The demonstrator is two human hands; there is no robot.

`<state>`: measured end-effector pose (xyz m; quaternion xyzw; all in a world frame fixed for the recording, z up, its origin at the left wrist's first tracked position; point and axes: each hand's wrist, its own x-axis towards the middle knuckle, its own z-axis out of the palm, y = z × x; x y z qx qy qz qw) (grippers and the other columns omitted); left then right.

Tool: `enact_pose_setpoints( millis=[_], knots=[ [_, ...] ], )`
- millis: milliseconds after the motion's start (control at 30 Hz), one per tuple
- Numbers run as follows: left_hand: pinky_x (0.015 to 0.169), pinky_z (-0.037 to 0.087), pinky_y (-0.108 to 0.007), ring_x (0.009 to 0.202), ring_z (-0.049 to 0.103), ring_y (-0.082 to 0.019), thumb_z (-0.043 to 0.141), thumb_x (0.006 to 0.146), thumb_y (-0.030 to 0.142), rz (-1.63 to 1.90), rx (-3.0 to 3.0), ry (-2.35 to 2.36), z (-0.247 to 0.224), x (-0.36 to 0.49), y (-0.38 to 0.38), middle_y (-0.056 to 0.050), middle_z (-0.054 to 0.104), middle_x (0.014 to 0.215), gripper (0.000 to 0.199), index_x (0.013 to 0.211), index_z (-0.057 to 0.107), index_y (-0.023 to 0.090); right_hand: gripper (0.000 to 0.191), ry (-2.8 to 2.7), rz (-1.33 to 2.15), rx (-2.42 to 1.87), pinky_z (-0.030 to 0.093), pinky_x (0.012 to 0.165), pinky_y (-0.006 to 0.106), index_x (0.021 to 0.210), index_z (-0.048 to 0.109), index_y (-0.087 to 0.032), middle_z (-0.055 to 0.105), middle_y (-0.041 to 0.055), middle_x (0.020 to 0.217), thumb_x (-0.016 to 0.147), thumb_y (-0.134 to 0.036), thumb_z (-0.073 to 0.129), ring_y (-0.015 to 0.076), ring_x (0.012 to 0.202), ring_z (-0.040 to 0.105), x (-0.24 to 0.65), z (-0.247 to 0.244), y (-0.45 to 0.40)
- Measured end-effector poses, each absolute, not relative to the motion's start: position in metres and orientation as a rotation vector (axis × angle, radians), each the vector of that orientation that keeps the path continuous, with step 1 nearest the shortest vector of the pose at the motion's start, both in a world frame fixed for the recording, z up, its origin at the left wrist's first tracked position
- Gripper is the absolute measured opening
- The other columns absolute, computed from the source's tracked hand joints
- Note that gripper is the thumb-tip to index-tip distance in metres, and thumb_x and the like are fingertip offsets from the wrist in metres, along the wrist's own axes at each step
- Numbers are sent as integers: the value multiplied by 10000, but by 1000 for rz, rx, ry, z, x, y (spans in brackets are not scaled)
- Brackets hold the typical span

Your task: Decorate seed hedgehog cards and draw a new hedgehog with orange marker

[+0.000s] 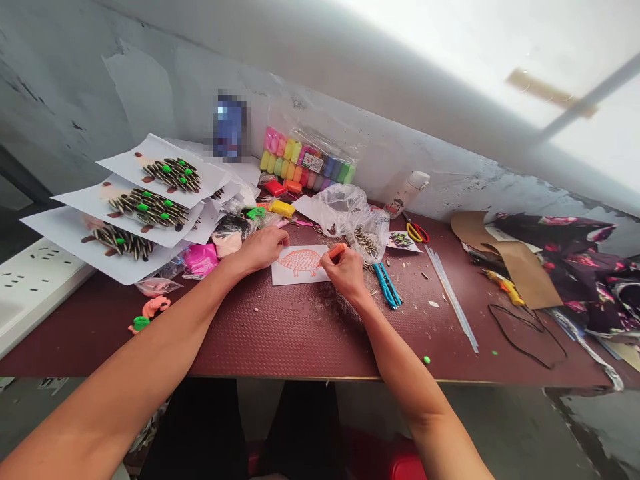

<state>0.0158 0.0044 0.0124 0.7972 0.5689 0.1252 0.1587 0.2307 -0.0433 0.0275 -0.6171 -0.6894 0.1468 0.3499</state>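
One small white card [279, 277] with a spiky orange animal drawn on it lies on the maroon table [280, 340], right between this person's hands. Crowding its far side: a clear plastic bag [343, 203] and a yellow packet [283, 209]. A teal cutter [386, 283] sits just past the right hand [346, 272], then scissors [418, 233] and some clear sticks [453, 299]. Way off left, sheets of seed-covered critters [165, 168] are piled up, and a multicolor clay pack [310, 160] leans on the wall. Both forearms reach in from the near edge. Right grip is closed on an orange stick [337, 251], pen or crayon, dunno, over the card's right end. Left hand [264, 248] is bent by the upper-left corner; can't tell if that grip's apart or together.
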Motion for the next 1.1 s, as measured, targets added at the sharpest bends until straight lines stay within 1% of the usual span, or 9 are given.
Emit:
enact_pose_setpoints(
  millis=[100, 233, 400, 567, 767, 1000, 1100],
  knots=[
    [887, 500, -371, 1086, 654, -281, 489, 888, 162, 364, 2289, 1614, 13, 16, 4, -105, 715, 1146, 293, 1036, 737, 211, 227, -1784, 393, -1601, 300, 544, 253, 551, 428, -225, 462, -44, 501, 747, -270, 532, 105, 483, 408, 231, 28, -44],
    [886, 499, -375, 1083, 652, -284, 490, 887, 160, 347, 2298, 1612, 13, 15, 5, -107, 714, 1147, 293, 1037, 737, 210, 215, -1773, 465, -1573, 286, 524, 253, 550, 476, -216, 434, -46, 509, 754, -276, 512, 102, 488, 384, 231, 27, -43],
    [890, 500, -371, 1076, 653, -282, 488, 894, 165, 348, 2307, 1609, 13, 15, 5, -108, 713, 1145, 293, 1042, 738, 205, 218, -1721, 473, -1508, 313, 534, 251, 560, 503, -210, 476, -34, 552, 759, -298, 515, 104, 522, 402, 229, 25, -44],
    [885, 506, -366, 1055, 661, -279, 494, 892, 161, 348, 2299, 1612, 12, 16, 6, -107, 719, 1124, 289, 1038, 741, 195, 223, -1760, 572, -1455, 353, 560, 242, 598, 557, -199, 505, -35, 555, 774, -333, 534, 103, 526, 433, 225, 23, -48],
    [878, 504, -365, 1049, 661, -276, 490, 898, 164, 350, 2309, 1608, 11, 16, 7, -104, 719, 1130, 287, 1034, 740, 196, 230, -1782, 591, -1447, 349, 561, 239, 607, 575, -198, 525, -31, 552, 785, -336, 532, 105, 525, 451, 224, 20, -48],
    [858, 502, -355, 1055, 658, -270, 490, 898, 169, 346, 2313, 1617, 11, 15, 6, -100, 718, 1131, 284, 1044, 731, 199, 229, -1773, 532, -1493, 347, 567, 237, 592, 537, -204, 533, -30, 551, 783, -330, 536, 105, 527, 458, 225, 19, -47],
    [862, 504, -358, 1050, 659, -271, 487, 896, 171, 359, 2314, 1616, 10, 15, 6, -103, 719, 1119, 286, 1039, 733, 197, 226, -1791, 561, -1492, 345, 562, 234, 597, 558, -199, 541, -28, 553, 788, -317, 534, 105, 527, 462, 225, 20, -48]
  ],
)
